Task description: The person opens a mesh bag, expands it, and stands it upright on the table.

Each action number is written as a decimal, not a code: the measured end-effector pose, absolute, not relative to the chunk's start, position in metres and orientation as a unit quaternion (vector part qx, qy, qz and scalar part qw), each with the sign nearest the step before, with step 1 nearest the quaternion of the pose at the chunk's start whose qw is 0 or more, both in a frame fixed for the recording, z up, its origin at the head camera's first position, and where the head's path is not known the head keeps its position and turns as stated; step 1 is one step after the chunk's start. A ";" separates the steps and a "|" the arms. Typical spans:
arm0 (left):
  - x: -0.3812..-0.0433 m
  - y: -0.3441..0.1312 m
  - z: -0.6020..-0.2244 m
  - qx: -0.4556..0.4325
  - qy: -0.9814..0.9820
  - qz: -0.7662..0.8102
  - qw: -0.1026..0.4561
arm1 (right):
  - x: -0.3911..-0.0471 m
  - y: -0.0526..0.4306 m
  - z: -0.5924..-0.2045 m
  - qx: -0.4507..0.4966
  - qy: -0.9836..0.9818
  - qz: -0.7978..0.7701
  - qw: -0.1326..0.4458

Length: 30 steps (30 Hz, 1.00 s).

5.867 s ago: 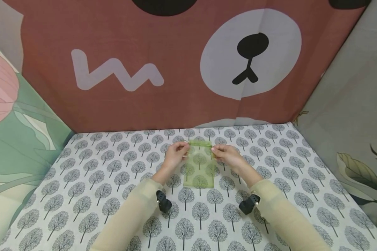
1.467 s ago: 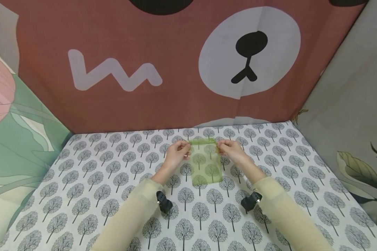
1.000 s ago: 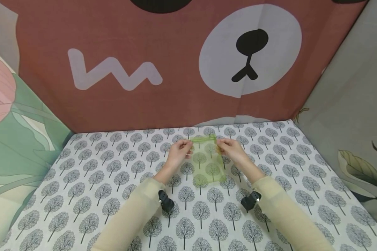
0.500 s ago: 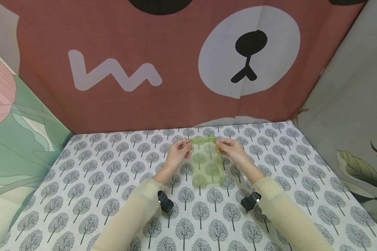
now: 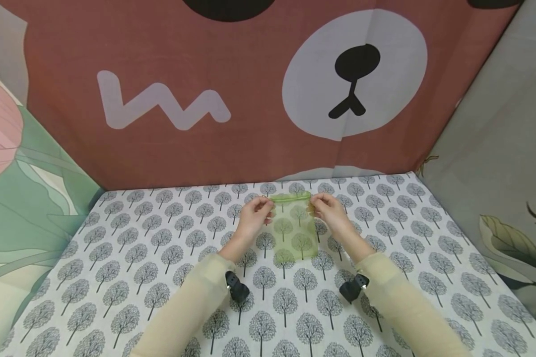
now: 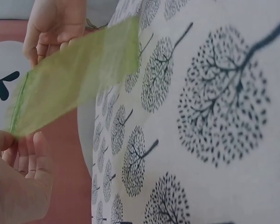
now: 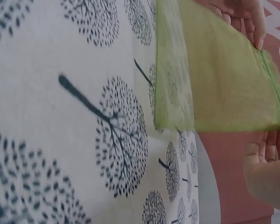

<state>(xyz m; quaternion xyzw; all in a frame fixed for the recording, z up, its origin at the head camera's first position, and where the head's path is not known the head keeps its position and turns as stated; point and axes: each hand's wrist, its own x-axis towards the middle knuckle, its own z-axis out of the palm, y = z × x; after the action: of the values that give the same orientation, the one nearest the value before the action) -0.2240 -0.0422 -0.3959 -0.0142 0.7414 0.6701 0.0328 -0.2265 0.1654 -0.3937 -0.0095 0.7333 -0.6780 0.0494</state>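
Between my hands is a sheer green drawstring pouch (image 5: pixel 293 230), spread flat and see-through, with its gathered cord channel along the top. My left hand (image 5: pixel 252 216) pinches the upper left corner between thumb and index finger. On the other side my right hand (image 5: pixel 329 213) pinches the upper right corner. In the left wrist view the pouch (image 6: pixel 79 74) is raised off the table at its mouth and slopes down toward the cloth. The right wrist view shows the pouch's lower edge near the cloth and the green cord line by the fingertips. Nothing is visible inside the pouch.
A white cloth with dark tree prints (image 5: pixel 161 297) covers the table. Behind it hangs a red-brown curtain (image 5: pixel 161 153) with a bear face. Patterned fabric walls stand at the left (image 5: pixel 35 198) and right (image 5: pixel 496 148). Both wrists carry small black cameras.
Compared with the oldest frame, the pouch has shifted slightly right and its top looks wider, with the right hand slightly higher. Over the last second the hands barely moved; both keep their pinch.
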 end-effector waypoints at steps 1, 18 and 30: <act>-0.224 -0.042 -0.396 -0.016 0.738 0.673 0.033 | -0.226 0.164 -0.394 -0.005 0.731 -0.681 0.045; -0.222 -0.051 -0.397 0.013 0.720 0.677 0.155 | -0.228 0.163 -0.394 0.001 0.712 -0.701 0.037; -0.222 -0.054 -0.403 -0.010 0.725 0.670 0.156 | -0.226 0.171 -0.398 -0.033 0.747 -0.648 0.143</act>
<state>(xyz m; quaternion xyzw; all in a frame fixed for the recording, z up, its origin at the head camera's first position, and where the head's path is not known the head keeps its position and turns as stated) -0.2218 -0.0544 -0.4032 -0.0104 0.7255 0.6704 0.1555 -0.2259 0.1712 -0.3982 -0.0330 0.7472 -0.6482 0.1434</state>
